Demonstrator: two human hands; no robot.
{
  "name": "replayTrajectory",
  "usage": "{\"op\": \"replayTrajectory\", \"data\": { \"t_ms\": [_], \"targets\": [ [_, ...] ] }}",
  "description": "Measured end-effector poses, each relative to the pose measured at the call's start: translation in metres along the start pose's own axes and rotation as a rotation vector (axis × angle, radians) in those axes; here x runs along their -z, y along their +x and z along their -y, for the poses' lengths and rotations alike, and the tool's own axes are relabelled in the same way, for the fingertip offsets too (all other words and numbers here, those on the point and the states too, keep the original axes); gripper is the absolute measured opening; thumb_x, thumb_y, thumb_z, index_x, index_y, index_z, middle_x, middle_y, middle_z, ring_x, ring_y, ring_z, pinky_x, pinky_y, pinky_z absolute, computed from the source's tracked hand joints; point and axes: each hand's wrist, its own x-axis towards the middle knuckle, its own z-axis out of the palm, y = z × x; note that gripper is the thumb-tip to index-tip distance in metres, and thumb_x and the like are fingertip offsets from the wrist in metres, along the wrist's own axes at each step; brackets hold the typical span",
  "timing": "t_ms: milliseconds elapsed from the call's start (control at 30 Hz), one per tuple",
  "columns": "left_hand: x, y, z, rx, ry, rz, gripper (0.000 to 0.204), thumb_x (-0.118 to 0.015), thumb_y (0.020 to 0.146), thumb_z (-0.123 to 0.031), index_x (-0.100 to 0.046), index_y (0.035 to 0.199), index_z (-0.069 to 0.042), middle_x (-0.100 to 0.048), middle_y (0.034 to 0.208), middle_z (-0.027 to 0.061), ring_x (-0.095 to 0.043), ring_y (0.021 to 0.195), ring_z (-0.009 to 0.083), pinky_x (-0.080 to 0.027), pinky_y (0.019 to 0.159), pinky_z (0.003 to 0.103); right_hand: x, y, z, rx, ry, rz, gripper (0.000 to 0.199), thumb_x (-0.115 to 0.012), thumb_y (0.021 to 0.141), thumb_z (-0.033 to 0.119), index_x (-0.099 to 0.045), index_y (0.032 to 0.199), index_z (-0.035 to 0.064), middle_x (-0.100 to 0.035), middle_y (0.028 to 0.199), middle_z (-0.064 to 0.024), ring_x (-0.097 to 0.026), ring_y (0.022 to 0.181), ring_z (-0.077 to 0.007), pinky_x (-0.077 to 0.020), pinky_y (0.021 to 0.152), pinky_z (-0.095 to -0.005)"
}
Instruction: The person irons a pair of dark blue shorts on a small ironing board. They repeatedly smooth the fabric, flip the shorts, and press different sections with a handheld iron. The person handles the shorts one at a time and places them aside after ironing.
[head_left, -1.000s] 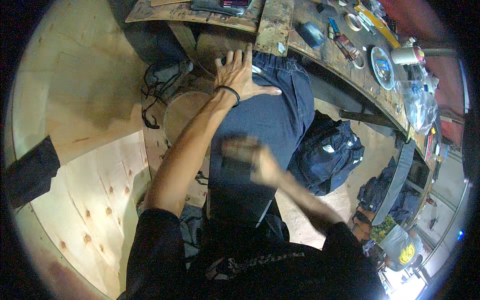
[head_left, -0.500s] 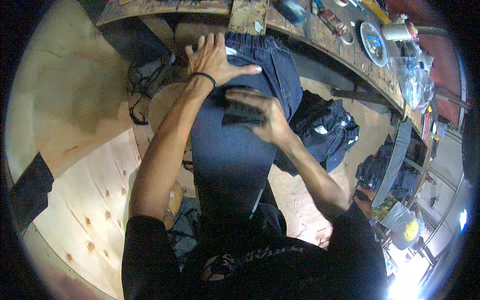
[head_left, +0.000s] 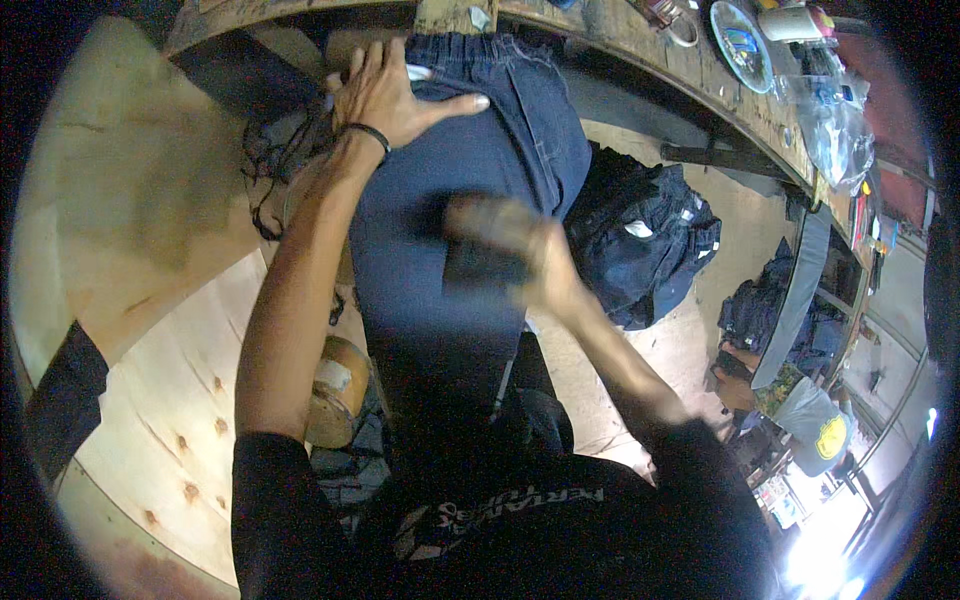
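A pair of dark blue jeans (head_left: pixel 440 190) is stretched lengthwise over a form in front of me, waistband at the far end. My left hand (head_left: pixel 392 92) lies flat and spread on the jeans near the waistband, a black band on its wrist. My right hand (head_left: pixel 510 245), blurred by motion, grips a dark rectangular block (head_left: pixel 480 268) pressed against the middle of the jeans leg.
Pale plywood panels (head_left: pixel 150 330) curve along the left. A wooden bench (head_left: pixel 640 60) with a plate and clutter runs across the top right. More dark jeans (head_left: pixel 645 240) are heaped on the floor at right. Another person (head_left: pixel 800 410) sits at lower right.
My right hand with the dark block has slid up and down the jeans leg. My left hand has stayed flat near the waistband. The view has shifted closer.
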Motion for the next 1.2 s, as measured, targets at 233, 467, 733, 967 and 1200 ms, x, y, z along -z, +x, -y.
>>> {"op": "replayTrajectory", "data": {
  "t_ms": [233, 467, 733, 967, 1200],
  "targets": [
    [-0.010, 0.002, 0.007, -0.033, 0.014, -0.082, 0.145, -0.072, 0.056, -0.102, -0.049, 0.153, 0.003, -0.055, 0.154, 0.0276, -0.048, 0.147, 0.0433, -0.037, 0.116, 0.069, 0.035, 0.007, 0.036, 0.358, -0.407, -0.221, 0.051, -0.054, 0.110, 0.027, -0.058, 0.156, 0.0059, -0.055, 0.163, -0.0166, -0.055, 0.147, -0.0350, -0.0376, 0.127, -0.0543],
    [-0.008, 0.002, 0.009, -0.014, -0.047, -0.030, 0.150, -0.072, 0.053, -0.103, -0.044, 0.160, -0.002, -0.053, 0.156, 0.0262, -0.047, 0.147, 0.0439, -0.035, 0.116, 0.069, -0.027, -0.014, 0.032, 0.181, -0.058, 0.175, 0.057, -0.070, 0.091, 0.019, -0.067, 0.147, 0.0059, -0.063, 0.155, -0.0162, -0.054, 0.148, -0.0364, -0.0364, 0.127, -0.0538],
    [-0.023, -0.003, 0.017, -0.053, -0.259, -0.158, 0.156, -0.077, 0.050, -0.100, -0.030, 0.171, -0.013, -0.029, 0.175, 0.0219, -0.024, 0.162, 0.0453, -0.017, 0.128, 0.074, -0.019, 0.061, 0.047, 0.165, -0.236, 0.264, 0.081, -0.068, 0.070, 0.001, -0.065, 0.151, 0.0130, -0.062, 0.155, -0.0175, -0.056, 0.144, -0.0404, -0.0392, 0.126, -0.0506],
    [-0.019, 0.006, 0.024, -0.133, -0.238, -0.126, 0.145, -0.077, 0.057, -0.098, -0.040, 0.167, -0.010, -0.037, 0.171, 0.0235, -0.034, 0.158, 0.0470, -0.028, 0.126, 0.068, -0.031, 0.010, 0.086, 0.125, -0.245, -0.153, 0.076, -0.076, 0.073, 0.002, -0.064, 0.148, 0.0034, -0.068, 0.145, -0.0245, -0.064, 0.135, -0.0421, -0.0448, 0.120, -0.0487],
    [-0.038, -0.064, 0.086, 0.226, -1.108, -0.106, 0.100, -0.063, 0.105, -0.059, -0.022, 0.169, 0.006, -0.024, 0.175, 0.0297, -0.025, 0.163, 0.0391, -0.020, 0.133, 0.048, 0.082, 0.075, 0.032, -0.291, -0.449, -1.210, 0.110, -0.084, 0.078, 0.075, -0.057, 0.147, -0.0060, -0.069, 0.129, -0.0356, -0.068, 0.119, -0.0463, -0.0539, 0.105, -0.0528]
  ]
}}
